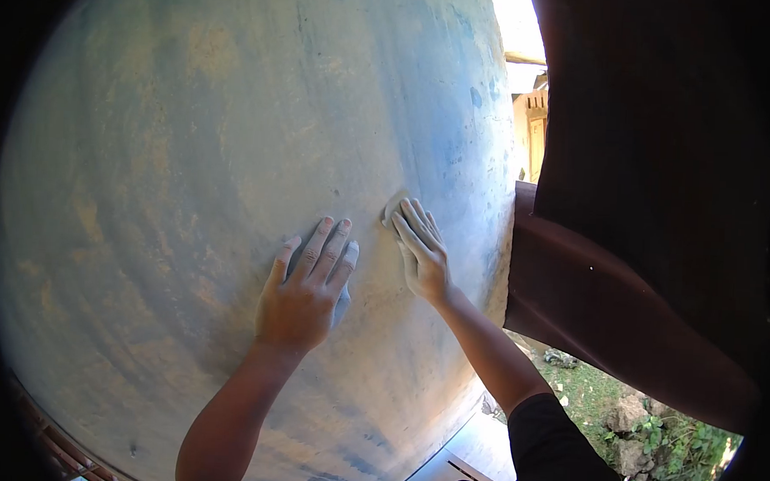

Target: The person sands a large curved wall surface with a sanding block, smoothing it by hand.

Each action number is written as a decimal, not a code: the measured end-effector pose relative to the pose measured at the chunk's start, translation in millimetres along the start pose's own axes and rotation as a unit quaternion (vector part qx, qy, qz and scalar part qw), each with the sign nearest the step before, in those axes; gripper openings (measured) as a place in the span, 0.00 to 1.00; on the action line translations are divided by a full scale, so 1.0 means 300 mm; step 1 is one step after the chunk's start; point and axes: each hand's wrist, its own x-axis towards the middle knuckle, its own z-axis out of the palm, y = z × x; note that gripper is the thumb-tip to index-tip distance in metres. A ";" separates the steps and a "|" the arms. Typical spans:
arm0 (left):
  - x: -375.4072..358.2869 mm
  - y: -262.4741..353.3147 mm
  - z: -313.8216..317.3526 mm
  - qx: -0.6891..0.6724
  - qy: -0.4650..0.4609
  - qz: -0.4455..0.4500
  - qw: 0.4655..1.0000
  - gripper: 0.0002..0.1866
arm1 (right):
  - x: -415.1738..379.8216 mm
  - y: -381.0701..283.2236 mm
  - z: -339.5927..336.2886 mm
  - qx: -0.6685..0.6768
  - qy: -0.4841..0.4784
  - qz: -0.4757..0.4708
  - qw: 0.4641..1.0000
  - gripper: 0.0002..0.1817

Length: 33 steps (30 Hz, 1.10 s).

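Observation:
A large curved surface [235,150], streaked blue and grey and coated in pale dust, fills most of the view. My left hand [307,280] lies on it with dusty fingers spread and holds nothing. To its right and slightly higher, my right hand [419,246] presses flat fingers, held close together, on a small grey folded piece that looks like sandpaper [392,208]. Only the edge of that piece shows past the fingertips; the rest is hidden under the fingers. Pale dust covers the right hand as well.
A dark brown sheet [604,290] hangs close by on the right, beside the curved surface's edge. Lower right, grass and rocks [629,414] show on the ground. A pale flat panel [484,447] is below my right arm. Reddish bars [64,458] stand at lower left.

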 end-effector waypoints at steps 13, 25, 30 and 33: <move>0.006 0.006 0.008 0.006 0.002 -0.009 1.000 0.23 | 0.115 0.235 -0.030 0.011 0.112 0.158 0.981 0.23; -0.001 0.006 0.004 0.014 0.000 -0.011 1.000 0.25 | 0.057 0.344 -0.078 -0.058 0.129 0.090 0.986 0.19; -0.005 0.000 0.005 0.004 0.003 -0.003 1.000 0.26 | 0.105 0.217 -0.064 -0.027 0.099 0.324 0.941 0.21; -0.001 -0.001 0.009 -0.005 0.005 -0.008 1.000 0.26 | 0.071 0.023 -0.008 0.000 0.082 0.054 0.995 0.23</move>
